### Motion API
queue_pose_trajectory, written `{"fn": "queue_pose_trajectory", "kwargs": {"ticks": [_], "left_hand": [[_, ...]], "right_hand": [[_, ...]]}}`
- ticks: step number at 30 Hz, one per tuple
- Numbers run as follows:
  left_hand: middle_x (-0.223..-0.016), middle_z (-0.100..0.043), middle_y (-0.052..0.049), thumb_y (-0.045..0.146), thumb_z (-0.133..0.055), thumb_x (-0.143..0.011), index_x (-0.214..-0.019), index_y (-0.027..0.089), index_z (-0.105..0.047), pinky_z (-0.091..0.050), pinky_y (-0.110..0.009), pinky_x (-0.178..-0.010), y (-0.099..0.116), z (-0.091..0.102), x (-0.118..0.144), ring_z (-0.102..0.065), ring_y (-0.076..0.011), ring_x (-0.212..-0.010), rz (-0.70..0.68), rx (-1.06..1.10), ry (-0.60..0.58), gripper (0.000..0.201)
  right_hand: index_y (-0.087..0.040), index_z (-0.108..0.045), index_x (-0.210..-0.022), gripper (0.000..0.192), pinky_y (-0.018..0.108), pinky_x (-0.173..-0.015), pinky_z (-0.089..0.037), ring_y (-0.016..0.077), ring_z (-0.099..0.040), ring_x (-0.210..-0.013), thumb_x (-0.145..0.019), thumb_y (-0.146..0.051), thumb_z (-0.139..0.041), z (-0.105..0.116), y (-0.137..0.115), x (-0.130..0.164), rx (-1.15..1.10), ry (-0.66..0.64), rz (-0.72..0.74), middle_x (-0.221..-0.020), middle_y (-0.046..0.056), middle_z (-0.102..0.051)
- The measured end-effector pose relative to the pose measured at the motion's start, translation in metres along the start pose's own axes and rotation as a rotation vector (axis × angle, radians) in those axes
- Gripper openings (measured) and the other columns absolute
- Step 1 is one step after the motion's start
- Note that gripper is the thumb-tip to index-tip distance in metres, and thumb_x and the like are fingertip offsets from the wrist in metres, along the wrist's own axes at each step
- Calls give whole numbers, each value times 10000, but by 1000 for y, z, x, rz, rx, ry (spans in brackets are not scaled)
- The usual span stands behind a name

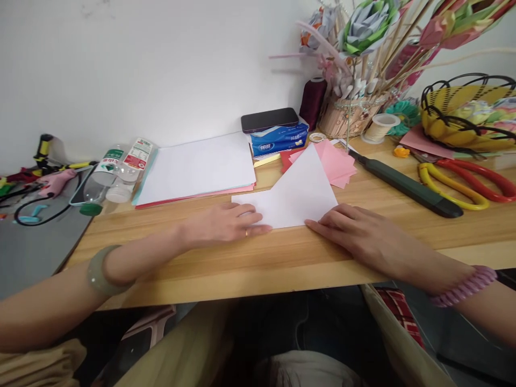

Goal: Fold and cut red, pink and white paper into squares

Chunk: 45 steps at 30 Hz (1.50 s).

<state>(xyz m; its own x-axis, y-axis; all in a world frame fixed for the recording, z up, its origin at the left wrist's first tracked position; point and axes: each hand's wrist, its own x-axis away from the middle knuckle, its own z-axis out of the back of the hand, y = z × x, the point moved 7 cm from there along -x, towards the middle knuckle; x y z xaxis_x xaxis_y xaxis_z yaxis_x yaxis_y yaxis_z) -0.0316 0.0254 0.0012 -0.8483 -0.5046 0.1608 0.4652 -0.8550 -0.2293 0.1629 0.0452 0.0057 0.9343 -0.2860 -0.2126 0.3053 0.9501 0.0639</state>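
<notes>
A folded sheet of white paper (290,199) lies on the wooden table in front of me, one pointed flap reaching toward the back. My left hand (231,223) grips its left end, fingers curled over the top and thumb along the near fold. At the right corner, my right hand (346,226) holds the sheet between bent fingers, its thumb or finger at the near edge. The undersides of both hands are hidden. Just behind the flap's right side are pink paper squares (338,164).
A stack of paper (197,169) lies back left beside plastic bottles (100,174). A phone (270,119) rests on a blue tissue pack (280,141). To the right are a dark green cutter-like tool (407,185), scissors (455,188), a thread spool (380,129) and a yellow basket (435,121).
</notes>
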Motion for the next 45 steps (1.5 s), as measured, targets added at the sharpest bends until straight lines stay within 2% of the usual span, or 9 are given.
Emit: {"fn": "queue_pose_trajectory", "kwargs": {"ticks": [6,13,20,24,28,31,35,40,45], "left_hand": [[-1454,-414,-88,126,-258,-1002,-1436,197,-326,-307,-364,-1098,-1,-12,45,-253,-212,-1405,62,221,47,444],[-1468,-403,-65,138,-254,-1007,-1432,245,-348,-324,-373,-1108,-3,-14,50,-261,-185,-1406,129,338,85,448],[-1459,-411,-68,80,-276,-976,-1430,219,-351,-327,-389,-1118,-2,-14,55,-276,-171,-1400,127,429,155,481],[-1434,-445,-68,4,-299,-904,-1364,218,-458,-382,-401,-1085,-4,-14,61,-347,-168,-1369,166,500,229,532],[-1170,-672,-74,38,-377,-895,-1092,202,-673,-505,-355,-958,-17,2,57,-617,-168,-1113,201,562,372,392],[-1018,-725,-61,63,-384,-916,-996,189,-704,-514,-347,-940,-31,25,37,-661,-156,-1009,183,616,449,353],[-1282,-606,-16,-4,-360,-895,-1070,227,-694,-319,-426,-1121,-27,36,-13,-391,-186,-1344,-43,591,227,442],[-1507,-326,-28,199,-357,-989,-1318,331,-519,-214,-492,-1137,-15,19,-45,-213,-244,-1422,-46,424,-38,390],[-1495,-347,-95,357,-351,-992,-1408,292,-400,-153,-517,-1137,14,10,-51,-248,-274,-1406,45,342,-13,423]], "right_hand": [[-93,-407,-1333,416,355,-770,-461,209,-525,-897,-927,-115,-319,4,-7,-3,113,20,32,-978,81,-619],[-116,-451,-1318,456,352,-619,-407,225,-545,-814,-865,-92,-404,4,-23,-20,320,-50,-10,-948,85,-634],[-194,-395,-1374,586,393,-683,-447,259,-579,-929,-814,-27,-351,21,15,37,346,55,-72,-1161,80,-646],[-191,-385,-1391,564,393,-824,-482,248,-576,-1057,-838,-82,-395,22,21,51,265,48,-103,-1262,70,-604],[-174,-535,-1238,362,342,-832,-493,220,-592,-1054,-919,-191,-363,31,41,60,285,77,-352,-1190,76,-640],[-81,-508,-1261,425,418,-743,-497,324,-587,-1034,-946,-319,-349,39,71,71,390,107,-628,-1182,202,-612],[-29,-498,-1230,530,443,-685,-487,366,-583,-991,-944,-440,-327,28,102,73,447,23,-754,-1094,248,-616],[-35,-545,-1142,436,424,-746,-475,304,-590,-931,-934,-386,-391,13,126,75,468,-58,-819,-1043,206,-630],[-139,-589,-990,238,380,-785,-479,179,-585,-902,-901,-350,-524,11,131,79,474,-105,-885,-967,54,-616]]}}
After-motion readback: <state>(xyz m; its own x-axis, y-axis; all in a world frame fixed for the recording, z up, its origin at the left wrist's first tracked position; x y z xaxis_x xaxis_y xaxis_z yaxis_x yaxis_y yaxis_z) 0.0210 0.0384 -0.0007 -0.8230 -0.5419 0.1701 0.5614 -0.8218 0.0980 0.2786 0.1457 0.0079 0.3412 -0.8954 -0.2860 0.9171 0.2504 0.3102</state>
